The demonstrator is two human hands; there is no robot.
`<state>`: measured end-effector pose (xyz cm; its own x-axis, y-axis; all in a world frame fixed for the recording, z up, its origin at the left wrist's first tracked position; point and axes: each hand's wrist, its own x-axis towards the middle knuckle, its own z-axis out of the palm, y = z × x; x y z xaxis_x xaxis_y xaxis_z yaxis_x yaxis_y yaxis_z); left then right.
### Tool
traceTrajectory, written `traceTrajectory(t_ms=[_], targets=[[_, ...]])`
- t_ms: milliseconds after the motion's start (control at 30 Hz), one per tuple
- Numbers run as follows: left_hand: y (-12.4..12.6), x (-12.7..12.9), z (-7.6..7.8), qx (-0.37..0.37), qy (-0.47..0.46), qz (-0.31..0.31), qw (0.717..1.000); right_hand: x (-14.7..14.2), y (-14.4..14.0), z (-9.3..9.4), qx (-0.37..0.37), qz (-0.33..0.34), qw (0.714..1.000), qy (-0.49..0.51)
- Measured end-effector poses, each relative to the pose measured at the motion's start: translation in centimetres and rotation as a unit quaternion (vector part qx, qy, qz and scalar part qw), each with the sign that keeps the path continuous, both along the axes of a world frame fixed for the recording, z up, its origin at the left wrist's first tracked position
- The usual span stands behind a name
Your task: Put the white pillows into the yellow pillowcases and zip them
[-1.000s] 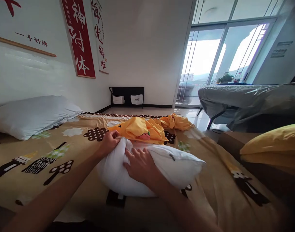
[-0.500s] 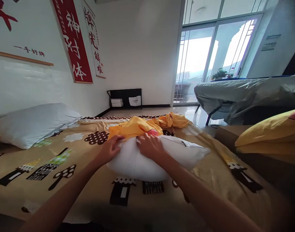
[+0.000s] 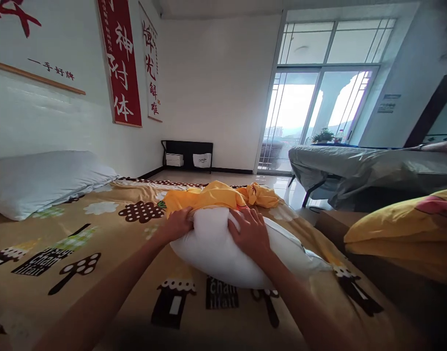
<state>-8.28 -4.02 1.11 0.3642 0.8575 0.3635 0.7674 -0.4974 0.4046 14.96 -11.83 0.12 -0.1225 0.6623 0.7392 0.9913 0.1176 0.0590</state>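
On the bed (image 3: 99, 253), mid-way across the patterned tan cover, the white pillow (image 3: 223, 253) lay with both hands on its far end. Compared with half a second before, the right hand (image 3: 250, 233) had slid from the top edge, where its fingers were bunched by the yellow cloth, to lying flat and spread on the pillow's upper face, fingers pointing away. So that grip was open, just pressing down, not pinching anything. The left hand (image 3: 178, 224) looked about where it was before, at the pillow's far left corner, fingers curled shut on the pillow fabric right where it met the yellow pillowcase (image 3: 205, 197).

The pillow's far end looked more bunched up and rounded than before. Its long axis ran left-far to right-near, with the flatter tail pointing off toward the near right edge of the bed. The pillowcase sat crumpled just beyond it, touching the far end, and trailed off to the right.

A second white pillow (image 3: 44, 180) sat well apart at the far left by the wall, and a yellow cushion (image 3: 399, 234) was off to the right.
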Motion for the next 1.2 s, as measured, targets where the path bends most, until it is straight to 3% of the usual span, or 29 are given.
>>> traceTrajectory(t_ms=[100, 167, 267, 433, 633, 767, 833, 933, 1033, 1200], targets=[[-0.4, 1.2, -1.0, 0.035, -0.008, 0.051, 0.998, -0.6, -1.0, -0.9, 0.149, 0.044, 0.986, -0.053], [-0.5, 1.9, -1.6, 0.06, -0.018, 0.075, 0.995, -1.4, -1.8, -1.6, 0.194, 0.114, 0.969, -0.101], [-0.5, 2.7, -2.1, 0.098, -0.039, 0.104, 0.989, -2.6, -2.4, -2.3, 0.128, 0.165, 0.971, -0.12], [-0.4, 3.2, -2.3, 0.148, -0.061, 0.141, 0.977, -3.7, -0.1, -0.9, -0.029, 0.097, 0.987, -0.121], [-0.4, 1.4, -1.4, 0.17, -0.012, 0.009, 0.985, -3.2, 3.3, 1.6, -0.091, 0.024, 0.989, -0.113], [0.8, -2.5, -0.4, 0.078, -0.038, -0.117, 0.989, -1.4, 3.2, 1.6, -0.056, 0.014, 0.995, -0.077], [1.4, -3.9, -0.1, 0.036, -0.034, -0.137, 0.989, -0.7, 2.8, 1.5, -0.036, 0.009, 0.997, -0.062], [2.0, -3.8, -0.1, 0.045, -0.005, -0.093, 0.995, -0.2, 2.4, 1.3, -0.022, 0.01, 0.998, -0.055], [2.6, -1.9, -0.8, 0.093, -0.007, -0.048, 0.994, -0.5, 2.2, 1.0, 0.005, 0.011, 0.998, -0.054], [3.2, 1.6, -3.5, 0.174, -0.064, 0.049, 0.982, -1.0, 1.7, -0.2, 0.133, 0.035, 0.99, -0.02]])
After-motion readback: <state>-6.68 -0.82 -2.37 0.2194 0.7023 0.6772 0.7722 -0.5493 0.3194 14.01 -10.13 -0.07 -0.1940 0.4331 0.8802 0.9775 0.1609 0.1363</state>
